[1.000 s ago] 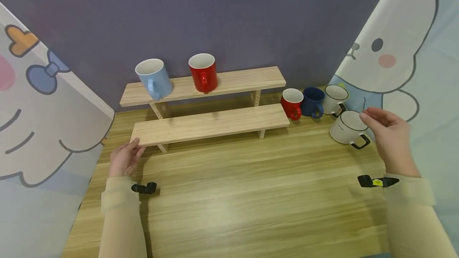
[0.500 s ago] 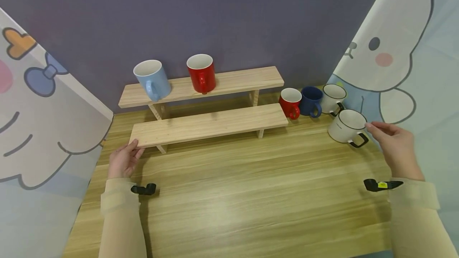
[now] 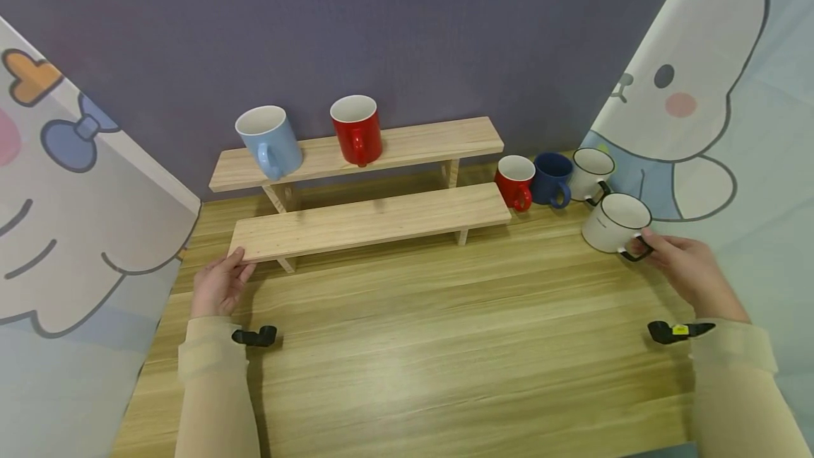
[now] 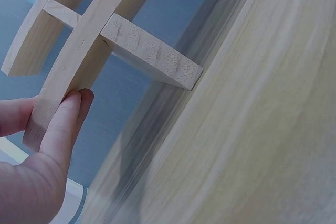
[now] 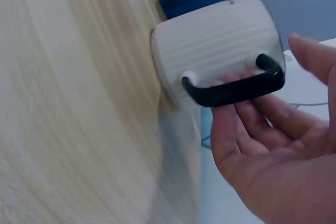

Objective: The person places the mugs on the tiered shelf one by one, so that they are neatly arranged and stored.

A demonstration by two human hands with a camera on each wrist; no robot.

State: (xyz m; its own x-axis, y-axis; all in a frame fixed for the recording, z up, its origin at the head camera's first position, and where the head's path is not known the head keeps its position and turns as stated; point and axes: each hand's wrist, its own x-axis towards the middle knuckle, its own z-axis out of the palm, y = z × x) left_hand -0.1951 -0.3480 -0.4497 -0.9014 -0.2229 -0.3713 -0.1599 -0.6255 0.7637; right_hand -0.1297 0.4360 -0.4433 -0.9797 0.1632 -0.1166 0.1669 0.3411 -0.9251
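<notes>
My left hand (image 3: 219, 285) pinches the left end of the lower wooden shelf board (image 3: 372, 221), thumb on top and fingers beneath. The left wrist view shows this grip on the board (image 4: 79, 51) close up. At the right, my right hand (image 3: 689, 267) is at the black handle (image 5: 231, 93) of a white mug (image 3: 607, 228) with a dark rim, which stands upright on the table. In the right wrist view, fingertips (image 5: 226, 121) reach behind and into the handle while the thumb stands apart from it. Whether the fingers bear on the handle is hard to tell.
A light blue mug (image 3: 273, 143) and a red mug (image 3: 360, 134) stand on the upper shelf (image 3: 439, 141). Beside the shelves, a small red mug (image 3: 511, 186), a dark blue mug (image 3: 550, 181) and another white mug (image 3: 585, 182) line up on the table (image 3: 407, 345).
My right hand has shifted slightly right, then down and left to the white mug's handle, its fingers now reaching into it. My left hand stays on the shelf board.
</notes>
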